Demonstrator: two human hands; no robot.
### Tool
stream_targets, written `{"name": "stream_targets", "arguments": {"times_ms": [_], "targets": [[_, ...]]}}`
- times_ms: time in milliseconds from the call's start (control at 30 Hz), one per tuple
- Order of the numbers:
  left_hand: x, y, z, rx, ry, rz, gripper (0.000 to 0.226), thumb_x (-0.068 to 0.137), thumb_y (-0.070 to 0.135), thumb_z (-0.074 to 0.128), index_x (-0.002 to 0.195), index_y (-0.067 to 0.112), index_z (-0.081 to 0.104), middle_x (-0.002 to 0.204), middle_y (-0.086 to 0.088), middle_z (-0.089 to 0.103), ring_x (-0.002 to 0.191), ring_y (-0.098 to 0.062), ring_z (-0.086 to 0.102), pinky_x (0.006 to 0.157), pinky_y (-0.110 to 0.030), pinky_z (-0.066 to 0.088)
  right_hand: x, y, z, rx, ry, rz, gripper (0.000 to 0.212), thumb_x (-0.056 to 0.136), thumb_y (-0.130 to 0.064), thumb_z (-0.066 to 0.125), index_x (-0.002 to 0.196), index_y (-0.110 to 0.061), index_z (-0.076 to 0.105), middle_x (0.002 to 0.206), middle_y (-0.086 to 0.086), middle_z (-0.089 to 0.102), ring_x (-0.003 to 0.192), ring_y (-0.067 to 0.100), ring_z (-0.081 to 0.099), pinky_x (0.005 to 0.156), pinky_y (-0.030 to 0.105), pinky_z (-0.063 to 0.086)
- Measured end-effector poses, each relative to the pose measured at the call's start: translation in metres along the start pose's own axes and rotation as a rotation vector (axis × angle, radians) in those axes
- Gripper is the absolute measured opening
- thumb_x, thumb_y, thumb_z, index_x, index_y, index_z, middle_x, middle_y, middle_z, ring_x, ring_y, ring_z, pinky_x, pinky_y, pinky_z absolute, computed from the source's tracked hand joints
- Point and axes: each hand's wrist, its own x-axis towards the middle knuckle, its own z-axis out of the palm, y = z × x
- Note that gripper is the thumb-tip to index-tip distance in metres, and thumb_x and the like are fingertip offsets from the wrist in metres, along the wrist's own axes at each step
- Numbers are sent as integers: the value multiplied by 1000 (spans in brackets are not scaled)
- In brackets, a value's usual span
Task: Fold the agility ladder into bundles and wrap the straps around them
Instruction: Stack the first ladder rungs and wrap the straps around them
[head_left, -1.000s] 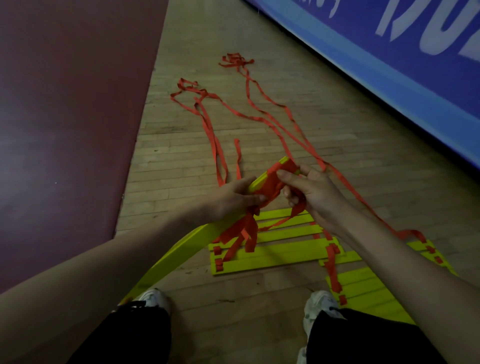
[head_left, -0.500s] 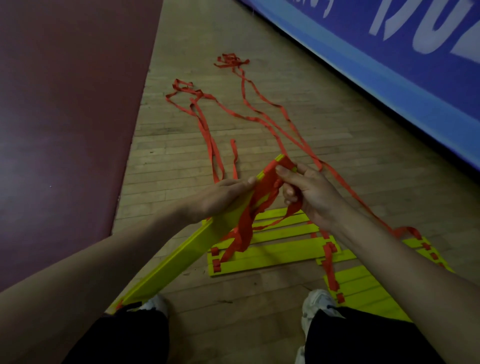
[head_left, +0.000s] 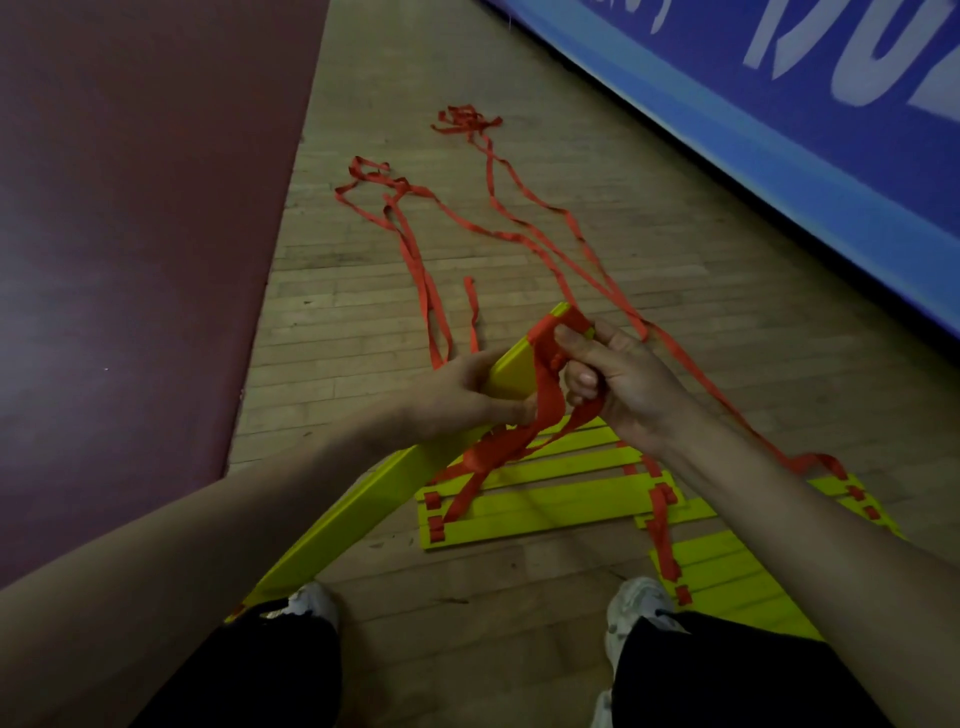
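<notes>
The person stands over a wooden floor (head_left: 519, 592) with a bundle of stacked yellow rungs (head_left: 395, 483) held slanting up between the hands. The left hand (head_left: 467, 400) is closed around the bundle near its upper end, thumb pressed on the flat face. The right hand (head_left: 623, 384) is curled shut on the red strap (head_left: 545, 384), pinching it where it crosses the top corner of the bundle; a loop already sits over that end and loose folds of webbing hang below the hands.

The step in hand looks like the wrapping of the strap around this first bundle, at an early turn: only the upper end is bound. More rungs (head_left: 545, 504) lie flat on the floor just beyond the shoes (head_left: 311, 603), a second group (head_left: 727, 571) to the right, not yet gathered. Long strap tails (head_left: 415, 249) trail away across the boards toward a blue banner (head_left: 779, 130), well apart from the hands, ending in tangles.

The next move probably calls for the right hand to carry the strap around the back of the bundle and pull it snug while the left hand keeps the rungs squared. The trailing length may snag or twist, so slack would need feeding in gradually.
</notes>
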Motion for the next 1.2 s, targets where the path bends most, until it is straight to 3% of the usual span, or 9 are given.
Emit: {"name": "stream_targets", "arguments": {"times_ms": [67, 200, 267, 367, 567, 733, 933, 1033, 1200], "targets": [[0, -1, -2, -4, 21, 9, 38, 85, 17, 67, 121, 15, 57, 92, 0, 65, 75, -6, 59, 70, -22, 50, 1, 0, 0, 13, 14, 6, 17, 96, -14, 53, 80, -19, 49, 41, -9, 39, 38, 5, 34, 45, 20, 30], [-6, -1, -7, -197, -17, -62, 33, 89, 33, 61, 119, 20, 62, 122, -13, 64, 103, -20, 61, 99, -39, 45, 2, 2, 1, 3, 17, 6, 16, 94, -15, 55, 80, -19, 50, 42, -8, 37, 38, 5, 34, 44, 19, 31], [-7, 1, -4, -218, -26, -50, 38, 81, 41, 64, 115, 23, 65, 119, -9, 67, 104, -19, 64, 96, -35, 48, 2, 2, 0, -9, 16, 5, 15, 95, -15, 56, 80, -19, 52, 42, -8, 37, 39, 5, 34, 44, 20, 31], [-2, 3, 2, -172, 36, -21, 27, 83, 32, 65, 106, 19, 66, 100, -7, 71, 86, -13, 66, 81, -27, 54, 1, 2, 3, -26, -5, -5, 15, 93, -15, 58, 79, -19, 53, 43, -6, 37, 40, 7, 35, 47, 22, 31], [2, 4, 5, -109, 103, -43, 21, 89, 23, 65, 105, 10, 65, 91, -8, 67, 81, -18, 63, 82, -39, 54, 1, 0, 9, -38, -10, -24, 11, 93, -14, 58, 82, -17, 56, 44, -4, 43, 40, 8, 36, 46, 21, 31], [2, 8, -8, -391, -62, -179, 29, 96, 23, 41, 103, 4, 62, 95, -14, 65, 80, -23, 60, 72, -29, 52, 3, -1, 4, -16, -38, -25, 4, 92, -15, 57, 88, -16, 57, 45, -4, 43, 42, 6, 39, 45, 20, 32], [-6, 6, -15, -191, -127, -18, 29, 81, -1, 49, 95, 17, 66, 77, 4, 67, 64, -8, 60, 59, -20, 49, 3, -2, 0, 53, -83, -11, 9, 80, -22, 62, 87, -18, 58, 44, -6, 38, 41, 6, 38, 45, 19, 36], [-6, 6, -16, -172, -151, 7, 36, 73, -4, 51, 98, 18, 65, 80, 4, 68, 70, -9, 62, 63, -19, 50, 4, -2, -1, 47, -91, -13, 9, 80, -21, 62, 88, -18, 57, 43, -6, 37, 41, 5, 38, 45, 19, 36], [-5, 7, -18, -154, -142, -15, 42, 81, -18, 56, 98, 19, 67, 85, -1, 68, 79, -18, 61, 69, -25, 52, 5, 0, 0, 58, -104, -22, 10, 80, -20, 61, 87, -16, 57, 43, -5, 38, 41, 6, 39, 45, 19, 37]]}}
